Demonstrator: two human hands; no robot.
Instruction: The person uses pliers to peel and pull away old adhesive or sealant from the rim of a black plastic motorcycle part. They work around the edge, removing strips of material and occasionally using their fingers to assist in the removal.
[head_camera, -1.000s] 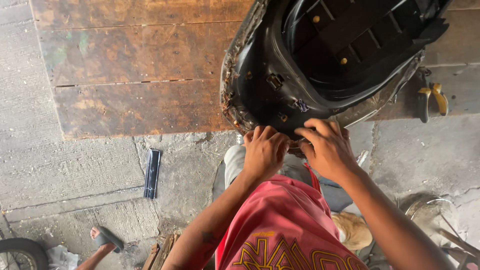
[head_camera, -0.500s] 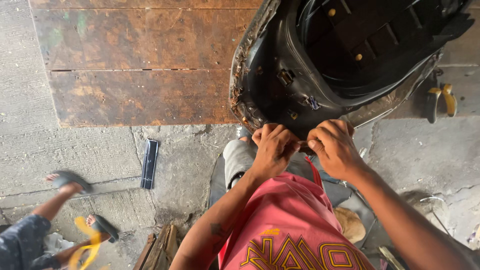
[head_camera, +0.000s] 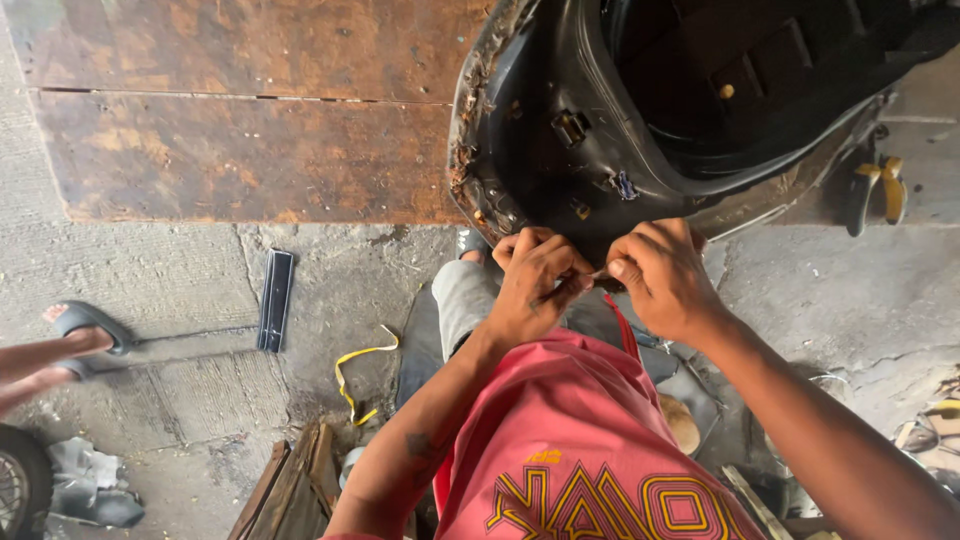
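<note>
Hands: left hand (head_camera: 535, 285) and right hand (head_camera: 660, 275) meet at the near edge of the black seat shell (head_camera: 620, 130), fingers curled narrow and pinching a small dark piece (head_camera: 600, 276) between them; what the piece is cannot be told
Seat shell: upside down, hollow side up, resting on the wooden worktop (head_camera: 240, 130) at the far right, its near rim ragged and rust-coloured, overhanging the concrete floor (head_camera: 160, 280)
Worktop: worn brown planks, far left to centre
Pliers (head_camera: 872, 190): yellow and dark handles, far right, just beside the shell
Black strip (head_camera: 275, 300): long and flat, on the floor at left, well apart from the hands
Yellow band (head_camera: 358, 385): thin loop on the floor, near the left forearm
Sandalled foot (head_camera: 85, 335): another person's, left edge
Wheel (head_camera: 20, 490): near left corner, partly cut off
Labels: no packages or signs can be made out
</note>
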